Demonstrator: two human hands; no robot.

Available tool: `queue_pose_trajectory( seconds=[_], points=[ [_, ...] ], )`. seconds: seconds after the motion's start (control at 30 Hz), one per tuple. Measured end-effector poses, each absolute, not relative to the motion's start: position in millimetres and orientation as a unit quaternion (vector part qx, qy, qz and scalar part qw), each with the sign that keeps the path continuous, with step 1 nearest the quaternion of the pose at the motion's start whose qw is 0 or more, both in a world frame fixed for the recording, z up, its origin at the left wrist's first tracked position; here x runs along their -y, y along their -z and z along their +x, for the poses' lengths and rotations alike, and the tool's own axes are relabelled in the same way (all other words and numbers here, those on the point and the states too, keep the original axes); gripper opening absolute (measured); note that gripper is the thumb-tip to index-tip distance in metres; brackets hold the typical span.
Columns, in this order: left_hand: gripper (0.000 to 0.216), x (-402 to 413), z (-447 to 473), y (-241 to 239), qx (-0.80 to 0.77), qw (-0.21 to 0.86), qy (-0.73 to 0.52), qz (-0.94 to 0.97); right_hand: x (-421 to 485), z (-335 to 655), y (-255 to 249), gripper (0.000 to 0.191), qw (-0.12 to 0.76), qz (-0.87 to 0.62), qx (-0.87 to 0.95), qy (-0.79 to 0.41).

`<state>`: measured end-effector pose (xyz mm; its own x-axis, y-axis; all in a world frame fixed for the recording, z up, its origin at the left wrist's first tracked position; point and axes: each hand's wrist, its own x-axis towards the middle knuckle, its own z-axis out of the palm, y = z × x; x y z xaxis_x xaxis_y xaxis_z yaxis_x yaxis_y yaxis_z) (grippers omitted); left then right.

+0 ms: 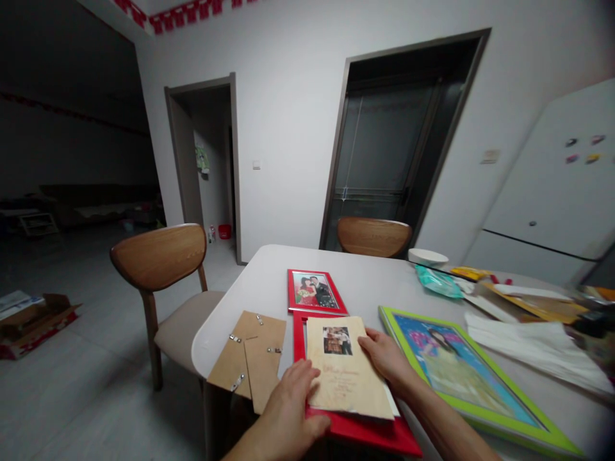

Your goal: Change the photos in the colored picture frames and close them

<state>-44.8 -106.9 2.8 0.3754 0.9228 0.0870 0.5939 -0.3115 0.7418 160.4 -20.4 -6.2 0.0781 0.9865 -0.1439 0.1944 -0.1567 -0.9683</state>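
A cream printed sheet (334, 387) with a small photo near its top lies over a red picture frame (350, 428), with a white edge showing under it. My right hand (387, 362) pinches the sheet's right edge, thumb on top and the other fingers hidden. At the sheet's left edge rests my left hand (291, 406), its thumb spread away from the fingers. Beyond is a smaller red frame (340, 301) holding a photo of two people. Left of the frames are brown backing boards (264, 378) with metal clips, partly overlapping.
A lime-green frame (480, 410) lies right of my right arm. Behind it are white paper (533, 346), a teal packet (438, 282), a yellow envelope (533, 304) and a white bowl (427, 257). Wooden chairs stand left (161, 256) and at the far side (373, 235) of the white table (379, 275).
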Motion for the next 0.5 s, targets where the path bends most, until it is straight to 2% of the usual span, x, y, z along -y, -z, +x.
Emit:
queue_pose_trajectory(
  seconds=[0.2,0.37,0.5],
  points=[
    [0.048,106,-47,0,-0.461,0.262,-0.211,0.821,13,156,11,0.043,0.384,-0.624,0.606,-0.311],
    [0.04,106,-48,2,-0.453,0.234,-0.203,0.836,19,158,3,0.033,0.283,-0.663,0.682,-0.126],
    [0.042,108,-45,-1,-0.459,0.224,-0.192,0.838,24,156,4,0.03,0.217,-0.683,0.695,-0.053]
  ],
)
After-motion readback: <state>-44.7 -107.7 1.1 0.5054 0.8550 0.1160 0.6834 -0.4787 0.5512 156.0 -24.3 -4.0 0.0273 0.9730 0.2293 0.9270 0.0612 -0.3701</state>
